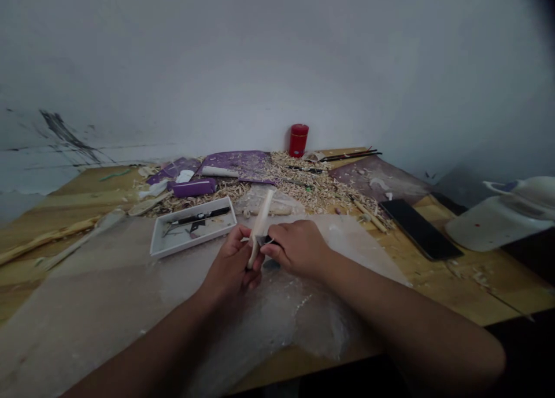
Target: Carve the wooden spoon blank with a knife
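Observation:
My left hand [236, 259] is closed round the lower part of a pale strip of wood [262, 213], which slants up and away from me. In my right hand [299, 247] is a carving knife [261, 240] with a short metal blade, its dark handle mostly covered by my fingers. The blade touches or lies very close to the wood, just above my left fingers. Both hands are over a translucent plastic sheet [182, 305] spread on the wooden table. Just left of them, a white box [193, 244] holds a black-handled tool [203, 216] and small dark pieces.
Wood shavings [312, 184] are heaped along the back, round a red cylinder [299, 140] and purple wrapping [238, 161]. A dark phone [420, 230] and a white plastic container [498, 221] stand at the right. Long wooden sticks [47, 239] lie at the left.

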### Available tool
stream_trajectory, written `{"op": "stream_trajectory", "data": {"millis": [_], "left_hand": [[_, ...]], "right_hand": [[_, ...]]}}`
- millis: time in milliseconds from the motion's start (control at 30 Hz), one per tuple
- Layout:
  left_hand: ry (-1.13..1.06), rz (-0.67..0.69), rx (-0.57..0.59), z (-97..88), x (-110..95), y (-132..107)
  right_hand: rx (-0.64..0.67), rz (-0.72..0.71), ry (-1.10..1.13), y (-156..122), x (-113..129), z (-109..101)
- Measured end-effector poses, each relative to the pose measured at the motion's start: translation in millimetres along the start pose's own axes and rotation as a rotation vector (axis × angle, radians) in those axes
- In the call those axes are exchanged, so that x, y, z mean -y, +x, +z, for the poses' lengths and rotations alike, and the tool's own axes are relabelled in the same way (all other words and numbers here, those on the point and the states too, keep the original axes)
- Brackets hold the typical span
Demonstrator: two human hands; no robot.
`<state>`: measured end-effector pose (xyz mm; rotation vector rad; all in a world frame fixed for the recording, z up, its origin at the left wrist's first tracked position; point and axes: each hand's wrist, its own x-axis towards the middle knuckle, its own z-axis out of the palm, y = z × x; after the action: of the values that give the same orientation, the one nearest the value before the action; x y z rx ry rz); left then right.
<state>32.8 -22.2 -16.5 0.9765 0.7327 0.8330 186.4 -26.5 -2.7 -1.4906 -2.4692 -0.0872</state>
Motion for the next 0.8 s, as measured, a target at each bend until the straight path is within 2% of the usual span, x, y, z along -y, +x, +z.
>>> {"op": "stream_trajectory", "data": {"millis": [100, 267, 333, 433, 500, 600, 733, 800], "left_hand": [[-0.016, -0.017, 0.037, 2.2, -1.2, -1.9], [-0.075, -0.05, 0.021, 8.1, -3.9, -5.0], [-0.09, -0.069, 0.027, 11.4, -3.1, -7.6], [-0.083, -0.113, 0.077, 16.6, 0.4, -12.1], [-0.072, -0.129, 0.083, 18.3, 2.8, -13.2], [-0.063, -0.086, 0.014, 16.5, 4.5, -10.0], [-0.04, -0.042, -0.02, 10.2, 4.0, -3.3], [-0.045, -0.047, -0.012, 7.6, 4.3, -1.9]], "right_hand": [[0.001, 0.056, -0.015, 0.2, -4.8, -2.6], [-0.058, 0.137, -0.092, 4.1, -16.8, -2.1], [-0.099, 0.246, -0.11, 6.1, -30.8, -2.5], [-0.204, 0.517, -0.131, 6.2, -58.3, -7.8], [-0.291, 0.581, -0.128, 3.9, -68.8, -12.2], [-0.313, 0.477, -0.093, 0.5, -58.2, -13.0], [-0.134, 0.136, 0.016, -1.2, -17.6, -3.4], [-0.083, 0.035, 0.045, -1.6, -3.8, 0.4]]}}
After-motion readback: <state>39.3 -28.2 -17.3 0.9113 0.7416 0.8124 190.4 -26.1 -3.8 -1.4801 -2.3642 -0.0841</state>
